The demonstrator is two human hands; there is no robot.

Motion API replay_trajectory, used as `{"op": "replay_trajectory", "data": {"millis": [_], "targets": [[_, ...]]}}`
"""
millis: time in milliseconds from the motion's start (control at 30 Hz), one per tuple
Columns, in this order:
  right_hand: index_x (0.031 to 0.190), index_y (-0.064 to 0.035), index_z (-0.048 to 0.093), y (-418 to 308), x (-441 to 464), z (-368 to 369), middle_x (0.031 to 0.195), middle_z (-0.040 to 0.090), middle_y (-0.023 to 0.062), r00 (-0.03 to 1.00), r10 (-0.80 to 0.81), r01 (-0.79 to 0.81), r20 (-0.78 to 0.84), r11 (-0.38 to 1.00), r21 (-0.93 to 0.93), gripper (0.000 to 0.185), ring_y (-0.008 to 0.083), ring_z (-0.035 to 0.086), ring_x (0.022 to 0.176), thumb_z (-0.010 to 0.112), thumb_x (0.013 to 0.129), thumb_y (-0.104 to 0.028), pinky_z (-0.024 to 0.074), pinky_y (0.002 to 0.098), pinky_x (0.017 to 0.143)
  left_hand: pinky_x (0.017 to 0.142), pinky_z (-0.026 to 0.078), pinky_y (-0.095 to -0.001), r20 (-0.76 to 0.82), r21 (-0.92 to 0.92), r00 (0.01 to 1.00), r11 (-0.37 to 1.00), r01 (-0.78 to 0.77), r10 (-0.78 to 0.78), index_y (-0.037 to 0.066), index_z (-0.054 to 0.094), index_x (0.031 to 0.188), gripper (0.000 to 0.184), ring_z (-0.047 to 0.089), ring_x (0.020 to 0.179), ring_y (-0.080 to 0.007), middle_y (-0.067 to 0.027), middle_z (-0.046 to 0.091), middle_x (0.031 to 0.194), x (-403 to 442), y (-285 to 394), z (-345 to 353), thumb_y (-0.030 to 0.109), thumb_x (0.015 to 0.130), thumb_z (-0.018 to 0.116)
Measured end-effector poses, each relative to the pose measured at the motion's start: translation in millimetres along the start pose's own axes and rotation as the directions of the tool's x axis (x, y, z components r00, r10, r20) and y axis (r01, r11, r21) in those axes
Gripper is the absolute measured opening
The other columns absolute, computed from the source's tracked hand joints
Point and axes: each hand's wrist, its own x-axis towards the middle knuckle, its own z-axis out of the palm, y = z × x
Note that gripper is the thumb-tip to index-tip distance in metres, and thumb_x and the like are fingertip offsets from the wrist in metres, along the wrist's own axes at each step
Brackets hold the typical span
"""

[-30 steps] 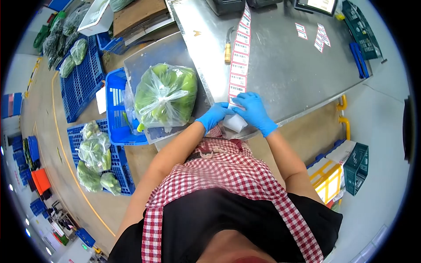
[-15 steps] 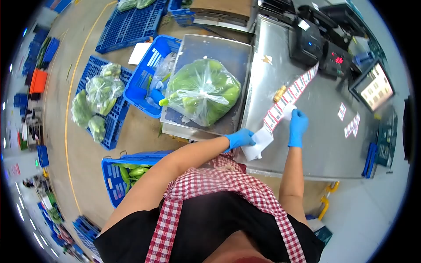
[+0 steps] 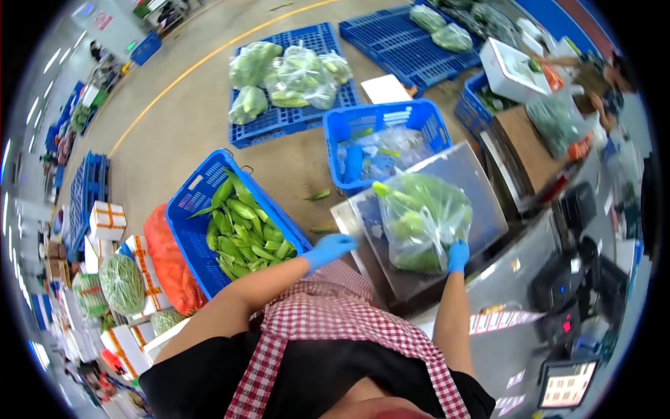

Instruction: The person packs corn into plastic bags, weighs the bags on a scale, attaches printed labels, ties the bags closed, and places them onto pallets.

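Note:
My right hand (image 3: pixel 458 257), in a blue glove, is closed at the near right side of a clear plastic bag (image 3: pixel 427 223), close to its gathered knot. The bag is full of long green vegetables that look like corn in husks and rests on a metal scale platform (image 3: pixel 492 209). My left hand (image 3: pixel 329 252), also gloved in blue, is off the bag, left of the platform. Its fingers stretch to the right, slightly blurred, with nothing visible in them. Below it on the left stands a blue crate (image 3: pixel 188 234) of similar green ears (image 3: pixel 244 227).
A blue basket (image 3: pixel 387 112) with crumpled plastic stands behind the scale. Filled bags (image 3: pixel 296 73) lie on a blue pallet (image 3: pixel 251 133). On the metal counter (image 3: pixel 499 286) at right are a label strip (image 3: pixel 502 320) and a screen (image 3: pixel 569 383). Another person (image 3: pixel 611 87) works at upper right.
The view has turned left, toward the crate. Both hands have left the label strip and white paper on the counter. The right is now at the bag; the left hovers beside the scale.

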Motion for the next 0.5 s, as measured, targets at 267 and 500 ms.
{"op": "replay_trajectory", "data": {"millis": [267, 500], "targets": [[0.123, -0.0007, 0.048, -132, -73, 14, 0.120, 0.050, 0.0232, 0.959, -0.268, 0.283, 0.093, 0.918, -0.277, 0.077, 0.0353, 0.046, 0.112, 0.075, 0.059, -0.034, 0.0372, 0.0398, 0.095, 0.069, 0.045, -0.0263, -0.461, -0.551, 0.656, 0.772, 0.316, -0.597, -0.001, 0.063, 0.097, 0.034, 0.058, 0.075, -0.0141, -0.0074, 0.064, 0.084, -138, -169, -171, 0.029, 0.081, 0.059], [0.090, 0.0117, 0.059, -159, 27, 7, 0.079, 0.060, 0.0182, 0.987, 0.092, -0.102, 0.135, 0.992, 0.068, 0.036, 0.0264, 0.056, 0.066, 0.054, 0.060, -0.007, 0.0439, 0.0381, 0.058, 0.064, 0.044, -0.0247, -0.391, -0.827, 0.518, 0.537, 0.164, -0.761, -0.001, 0.063, 0.091, 0.030, 0.056, 0.070, -0.0121, -0.0049, 0.061, 0.077, -213, -216, -173, 0.027, 0.081, 0.059]]}}
